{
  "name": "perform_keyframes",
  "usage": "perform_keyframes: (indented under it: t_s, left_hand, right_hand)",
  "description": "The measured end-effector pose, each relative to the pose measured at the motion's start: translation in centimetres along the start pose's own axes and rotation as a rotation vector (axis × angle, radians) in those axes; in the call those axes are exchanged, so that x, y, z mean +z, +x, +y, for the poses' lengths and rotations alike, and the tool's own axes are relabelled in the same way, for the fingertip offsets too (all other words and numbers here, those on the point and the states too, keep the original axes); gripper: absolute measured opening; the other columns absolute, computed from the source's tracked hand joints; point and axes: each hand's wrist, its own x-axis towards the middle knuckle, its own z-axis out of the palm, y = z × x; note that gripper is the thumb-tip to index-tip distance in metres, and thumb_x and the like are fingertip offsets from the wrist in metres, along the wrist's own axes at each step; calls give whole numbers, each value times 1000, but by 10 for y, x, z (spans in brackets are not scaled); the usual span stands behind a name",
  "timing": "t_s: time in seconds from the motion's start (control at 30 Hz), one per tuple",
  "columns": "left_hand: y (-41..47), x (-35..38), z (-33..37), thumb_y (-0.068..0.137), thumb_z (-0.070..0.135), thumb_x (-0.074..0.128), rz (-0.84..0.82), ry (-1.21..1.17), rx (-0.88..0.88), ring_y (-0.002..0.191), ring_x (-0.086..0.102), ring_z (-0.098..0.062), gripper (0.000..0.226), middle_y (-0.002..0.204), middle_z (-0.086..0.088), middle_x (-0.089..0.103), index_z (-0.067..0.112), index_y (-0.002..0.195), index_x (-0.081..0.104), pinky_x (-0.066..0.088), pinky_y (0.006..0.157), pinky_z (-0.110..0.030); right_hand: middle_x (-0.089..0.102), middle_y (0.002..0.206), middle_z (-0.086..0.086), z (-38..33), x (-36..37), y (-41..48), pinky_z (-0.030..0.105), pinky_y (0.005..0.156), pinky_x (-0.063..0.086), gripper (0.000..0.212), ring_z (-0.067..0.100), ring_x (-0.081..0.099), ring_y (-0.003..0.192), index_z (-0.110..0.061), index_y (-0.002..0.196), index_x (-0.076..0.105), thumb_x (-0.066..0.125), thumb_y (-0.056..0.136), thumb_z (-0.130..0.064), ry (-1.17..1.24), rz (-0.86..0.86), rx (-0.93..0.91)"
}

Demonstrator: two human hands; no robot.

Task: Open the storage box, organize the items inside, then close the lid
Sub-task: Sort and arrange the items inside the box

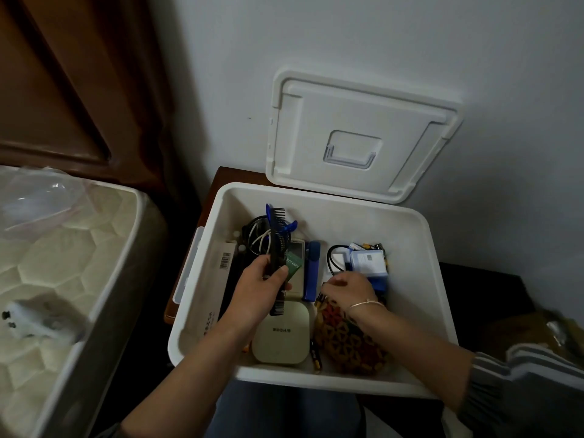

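Observation:
The white storage box (pixel 420 279) stands open, and its lid (pixel 363 134) leans upright against the wall behind it. My left hand (pixel 262 286) is inside the box, closed around a bundle of black combs (pixel 279 248) together with a small green card (pixel 293 267). My right hand (pixel 350 289) reaches down onto a patterned red and yellow pouch (pixel 350 346), fingers curled at its top edge; whether it grips anything is unclear. A beige square case (pixel 281 336), a blue stapler (pixel 311 270), a blue and white packet (pixel 368 263) and cables lie inside.
A mattress (pixel 47 279) with plastic wrap lies to the left. The box rests on a dark wooden stand (pixel 227 175) against a white wall. A long white barcoded carton (pixel 218 279) lies along the box's left wall. Cluttered items (pixel 556 336) sit at the right edge.

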Motion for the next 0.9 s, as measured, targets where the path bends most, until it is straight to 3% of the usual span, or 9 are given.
perform_keyframes:
  t_s: [0.1,0.2,0.3,0.4,0.47,0.57,0.73,0.9]
  left_hand:
    - [2,1,-1,97,24,54,2,2,10,87,69,-9,9,96,2,69,28,100,62,53,71,-27]
    - [3,2,-1,97,24,54,2,6,12,86,69,-9,10,95,2,69,30,99,61,52,70,-27]
    - [4,2,-2,97,25,54,8,-2,6,85,70,-8,10,97,3,69,31,98,61,52,71,-27]
    - [4,2,-2,97,25,54,11,-6,-2,85,70,-6,10,99,4,69,29,103,62,52,68,-24]
    - [4,2,-2,97,25,54,11,-2,-3,84,70,-5,12,100,4,69,29,105,61,51,66,-22]
    - [4,3,-1,97,25,54,10,9,3,83,69,-4,10,100,4,69,30,103,61,49,63,-18]
    - [4,3,1,98,25,53,2,27,9,82,69,-3,10,100,4,68,31,100,60,47,62,-17]
    - [4,3,-1,98,24,53,11,25,1,84,69,-4,11,101,4,68,28,104,61,48,63,-18]
  right_hand:
    - [64,86,-6,0,-14,-11,16,61,40,5,5,58,81,-22,88,64,63,83,-20,227,-41,-19]
    - [64,75,3,5,-14,-18,26,65,52,12,13,63,70,-14,90,62,53,86,-6,375,-265,44]
    - [59,70,4,13,-8,-21,24,59,49,26,14,56,59,-19,84,65,43,90,-6,7,-392,-157]
    - [66,100,4,18,1,-19,28,83,49,23,17,60,90,-18,99,68,48,90,-13,-550,-484,-504]
    - [66,100,7,19,6,-21,29,81,49,21,23,61,92,-14,101,69,52,88,-18,-753,-531,-601]
    - [66,98,9,21,11,-24,27,75,45,19,25,61,89,-13,99,68,58,85,-21,-843,-534,-617]
    - [64,99,11,24,13,-23,34,79,51,21,27,60,90,-12,103,65,54,88,-21,-959,-557,-642]
    - [63,104,13,32,15,-27,35,79,50,29,29,59,93,-13,117,57,51,92,-24,-965,-547,-636]
